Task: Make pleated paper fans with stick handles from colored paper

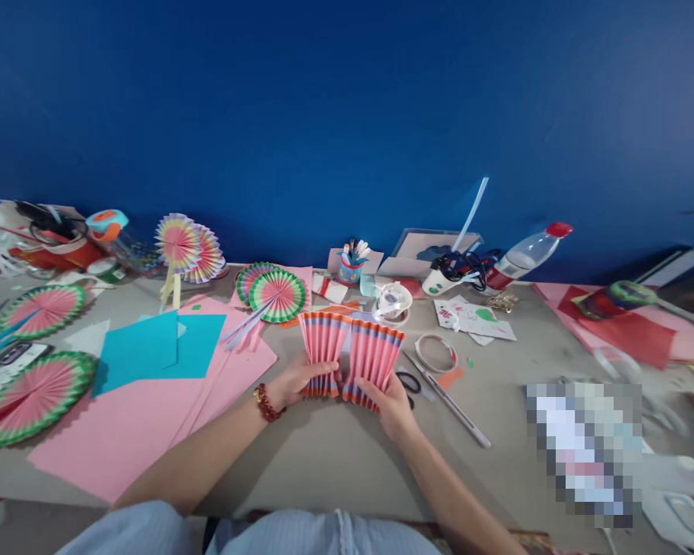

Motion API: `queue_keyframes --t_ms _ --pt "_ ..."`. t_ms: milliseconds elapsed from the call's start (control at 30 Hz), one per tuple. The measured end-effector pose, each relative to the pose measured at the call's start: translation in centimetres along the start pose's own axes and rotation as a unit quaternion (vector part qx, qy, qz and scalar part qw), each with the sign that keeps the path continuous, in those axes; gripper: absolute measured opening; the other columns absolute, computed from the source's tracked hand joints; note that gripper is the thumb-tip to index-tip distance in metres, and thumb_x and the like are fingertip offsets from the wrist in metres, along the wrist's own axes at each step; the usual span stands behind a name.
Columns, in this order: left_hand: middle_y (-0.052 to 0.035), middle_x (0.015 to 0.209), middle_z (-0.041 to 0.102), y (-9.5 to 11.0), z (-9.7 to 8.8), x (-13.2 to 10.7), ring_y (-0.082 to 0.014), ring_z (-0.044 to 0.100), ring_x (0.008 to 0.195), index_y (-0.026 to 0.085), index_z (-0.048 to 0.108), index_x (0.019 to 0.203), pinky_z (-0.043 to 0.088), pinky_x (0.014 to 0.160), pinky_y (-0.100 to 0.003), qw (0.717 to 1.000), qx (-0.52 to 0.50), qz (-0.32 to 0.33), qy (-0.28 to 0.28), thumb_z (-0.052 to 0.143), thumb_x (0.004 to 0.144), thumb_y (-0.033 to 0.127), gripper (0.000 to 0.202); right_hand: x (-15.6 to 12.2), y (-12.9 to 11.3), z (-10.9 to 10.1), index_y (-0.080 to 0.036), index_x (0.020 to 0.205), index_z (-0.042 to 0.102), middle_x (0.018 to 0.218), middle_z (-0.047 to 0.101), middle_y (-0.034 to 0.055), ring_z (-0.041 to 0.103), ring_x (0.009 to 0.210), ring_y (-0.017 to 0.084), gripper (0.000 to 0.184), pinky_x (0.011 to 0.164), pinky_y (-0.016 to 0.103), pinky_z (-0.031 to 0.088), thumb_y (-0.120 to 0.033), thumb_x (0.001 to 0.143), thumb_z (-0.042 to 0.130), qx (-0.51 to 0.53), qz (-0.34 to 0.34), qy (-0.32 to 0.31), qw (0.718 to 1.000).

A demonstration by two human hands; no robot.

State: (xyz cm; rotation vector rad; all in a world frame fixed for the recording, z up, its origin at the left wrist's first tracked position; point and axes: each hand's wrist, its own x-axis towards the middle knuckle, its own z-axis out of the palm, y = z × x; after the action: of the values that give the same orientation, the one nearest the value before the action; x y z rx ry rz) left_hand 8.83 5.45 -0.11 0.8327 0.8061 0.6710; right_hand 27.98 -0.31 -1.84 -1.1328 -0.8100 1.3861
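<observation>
While a pink accordion-pleated paper panel with orange and purple end stripes (325, 339) is gripped between thumb and fingers of the left hand (294, 381), a matching pink pleated paper panel (375, 351) is pinched the same way by the right hand (394, 405). Both are held upright, slightly fanned, over the middle of the grey worktop (301, 470). Top inner corners are nearly met, a gap is left lower down; whether they are joined cannot be told.

For clean handling, pleats are probably best pinched near the lower ends, stripes held level, and pressure spread evenly so that no fold is crushed or twisted.

Bare surface is found right in front of the body, up to the near edge. Leftward, large flat pink paper sheets (121, 439) are overlapped by the left forearm. Rightward, scissors with black handles (416, 379) are set just beside the right hand, with a slim silver cutter-like tool (456, 412) near; low sweeps there should be avoided. Beyond, a round pink-and-green pleated paper fan (277, 295) is placed near the left panel's top; the far side is bounded by a plain blue wall (347, 139).
</observation>
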Motion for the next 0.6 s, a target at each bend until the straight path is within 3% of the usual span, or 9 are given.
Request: queue_keyframes --t_ms 133,367,500,600 --pt "-0.0061 0.075 0.070 0.23 -0.27 -0.14 -0.0179 0.068 0.061 0.010 0.066 0.095 0.056 0.057 -0.029 1.000 -0.003 -0.007 -0.014 0.081 0.072 0.041 0.041 0.06 -0.11 -0.14 -0.021 0.109 0.068 0.100 0.075 0.0067 0.069 0.092 0.026 0.045 0.086 0.041 0.054 -0.043 0.073 0.082 0.016 0.005 -0.003 1.000" --pt "-0.0096 0.081 0.072 0.39 -0.02 -0.42 -0.0196 0.069 0.071 0.009 0.070 0.093 0.056 0.069 -0.030 0.999 -0.017 -0.013 -0.023 0.080 0.072 0.046 0.044 -0.18 -0.56 -0.13 -0.023 0.119 0.064 0.107 0.073 0.0066 0.068 0.098 0.026 0.047 0.088 0.039 0.054 -0.043 0.078 0.077 -0.010 -0.003 -0.037 0.999" --pt "-0.0146 0.084 0.072 0.64 0.10 -0.22 -0.0236 0.068 0.071 0.008 0.069 0.098 0.056 0.066 -0.035 0.992 -0.111 -0.031 -0.054 0.051 0.079 0.077 0.074 -0.19 -0.56 -0.15 -0.024 0.125 0.059 0.111 0.071 0.0066 0.067 0.097 0.025 0.050 0.087 0.038 0.055 -0.042 0.081 0.075 -0.052 -0.042 -0.044 0.997" --pt "-0.0174 0.084 0.071 0.89 0.12 -0.14 -0.0253 0.067 0.066 0.007 0.067 0.104 0.054 0.058 -0.035 0.990 -0.128 -0.016 -0.050 0.027 0.077 0.089 0.095 0.04 -0.53 -0.31 -0.024 0.127 0.056 0.117 0.069 0.0077 0.066 0.104 0.026 0.050 0.091 0.039 0.054 -0.043 0.083 0.071 -0.094 -0.083 -0.045 0.991"
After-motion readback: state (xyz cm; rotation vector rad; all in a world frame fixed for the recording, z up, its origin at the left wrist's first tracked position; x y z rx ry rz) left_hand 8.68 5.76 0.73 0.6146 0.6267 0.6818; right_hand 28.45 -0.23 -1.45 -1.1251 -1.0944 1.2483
